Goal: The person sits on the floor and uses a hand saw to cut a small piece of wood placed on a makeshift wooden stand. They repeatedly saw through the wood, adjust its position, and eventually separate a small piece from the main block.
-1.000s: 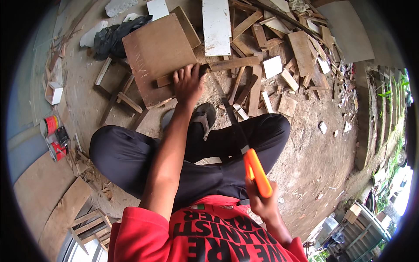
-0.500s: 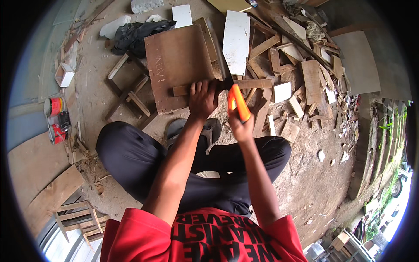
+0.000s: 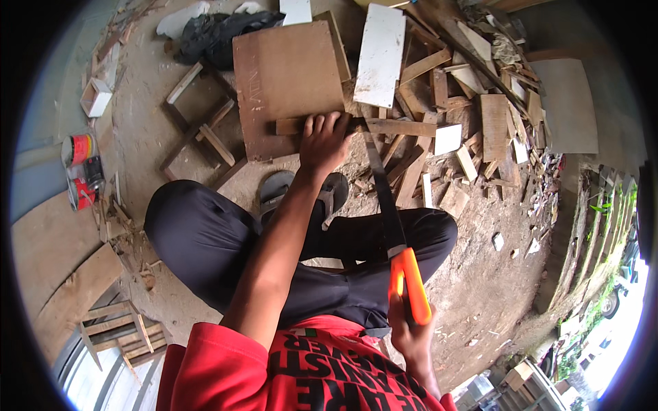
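Note:
A narrow wooden strip (image 3: 404,128) lies crosswise over a brown wooden board (image 3: 291,75), its right end sticking out past the board's edge. My left hand (image 3: 325,142) is closed over the strip and presses it against the board. In my right hand (image 3: 411,332), low and close to my body, is the orange handle of a hand saw (image 3: 386,198). The dark blade slants up and away from the handle, and its far tip meets the strip just right of my left fingers. Part of the handle is hidden by my right fingers.
Scrap wood (image 3: 493,127) is heaped at the right and back, with a white board (image 3: 380,55) beside it. A wooden frame (image 3: 205,127) and a black plastic bag (image 3: 223,38) lie to the left. Red cans (image 3: 81,149) stand at the far left.
My right hand has drawn the saw back toward my body, so its tip rather than the handle end is at the strip. My left hand still holds the strip down.

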### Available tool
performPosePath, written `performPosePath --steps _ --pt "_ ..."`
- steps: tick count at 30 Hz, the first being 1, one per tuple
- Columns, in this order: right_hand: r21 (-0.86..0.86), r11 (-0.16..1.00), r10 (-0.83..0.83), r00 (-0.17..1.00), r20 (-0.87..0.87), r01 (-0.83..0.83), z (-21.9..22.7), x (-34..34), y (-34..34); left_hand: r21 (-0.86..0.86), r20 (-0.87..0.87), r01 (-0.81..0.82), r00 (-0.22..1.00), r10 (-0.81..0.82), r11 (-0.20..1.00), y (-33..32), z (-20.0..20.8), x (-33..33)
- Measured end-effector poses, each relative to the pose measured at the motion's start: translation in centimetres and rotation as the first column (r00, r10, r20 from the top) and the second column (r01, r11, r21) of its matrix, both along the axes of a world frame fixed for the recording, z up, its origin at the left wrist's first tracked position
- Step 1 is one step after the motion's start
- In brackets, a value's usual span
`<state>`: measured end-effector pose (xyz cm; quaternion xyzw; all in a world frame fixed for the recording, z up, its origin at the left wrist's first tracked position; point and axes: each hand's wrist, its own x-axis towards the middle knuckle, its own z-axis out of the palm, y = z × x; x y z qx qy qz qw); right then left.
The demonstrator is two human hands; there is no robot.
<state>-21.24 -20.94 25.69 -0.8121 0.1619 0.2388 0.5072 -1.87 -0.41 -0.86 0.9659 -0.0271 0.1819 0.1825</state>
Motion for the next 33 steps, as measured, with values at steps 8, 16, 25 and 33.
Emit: performPosePath --steps 8,16,25,33 --pt "0.053 0.998 -0.05 0.956 0.288 0.036 -16.1 21.2 6.4 0.088 -0.026 0.038 0.999 -0.036 0.995 -1.0 -0.6 0.4" --pt "0.305 0.952 -0.157 0.897 0.414 0.026 -22.5 16.4 6.4 0.014 0.112 0.007 0.994 -0.009 1.0 -0.4 -0.3 1.1" --pt "0.289 0.948 -0.214 0.942 0.258 0.136 -19.0 15.9 6.4 0.045 0.132 0.169 0.976 -0.174 0.985 0.0 0.3 -0.5" --pt "0.138 0.988 -0.143 0.754 0.642 0.07 -25.1 12.8 6.3 0.018 0.152 0.137 0.979 -0.138 0.99 -0.7 0.0 0.3"
